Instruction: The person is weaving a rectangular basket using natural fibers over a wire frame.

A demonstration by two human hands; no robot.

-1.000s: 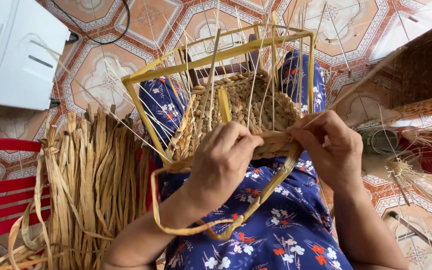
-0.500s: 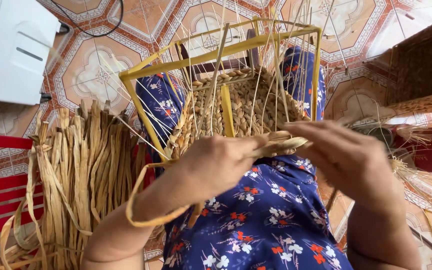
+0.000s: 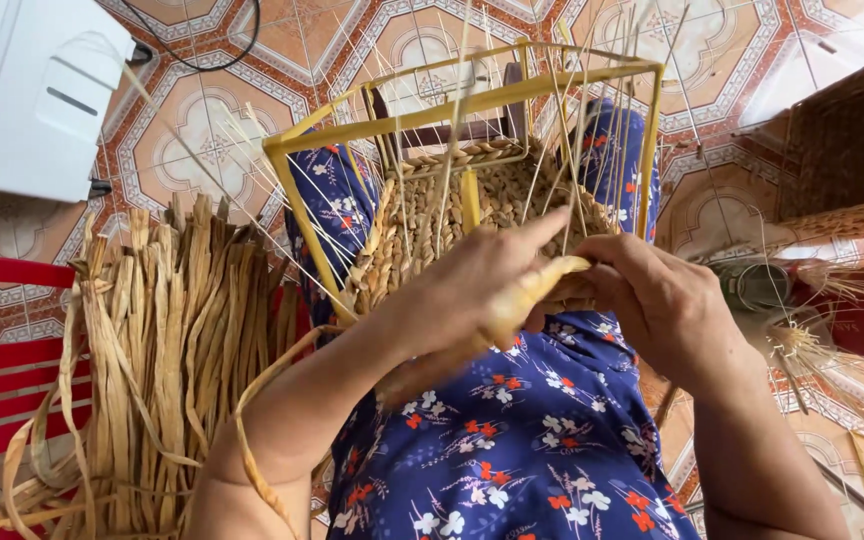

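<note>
Weaving a dried straw strand (image 3: 527, 300) into a half-made basket (image 3: 452, 225) on the lap.

Left hand (image 3: 462, 295) curled around the strand, right hand (image 3: 652, 300) pinching its tip, both touching at the near rim. Just behind: woven basket wall inside a yellow wire frame (image 3: 472, 100), thin spokes sticking up. Off to the left, a bundle of loose straw (image 3: 162, 340) over a red chair (image 3: 2, 370); farthest back, patterned floor tiles (image 3: 202, 120).

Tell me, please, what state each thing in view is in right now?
Basket: partly woven, on the lap inside the frame.
Frame: yellow, upright around the basket.
Strand: bent, pinched between both hands.
Left hand: closed on the strand.
Right hand: closed on the strand.
Bundle: loose, leaning on the red chair.
</note>
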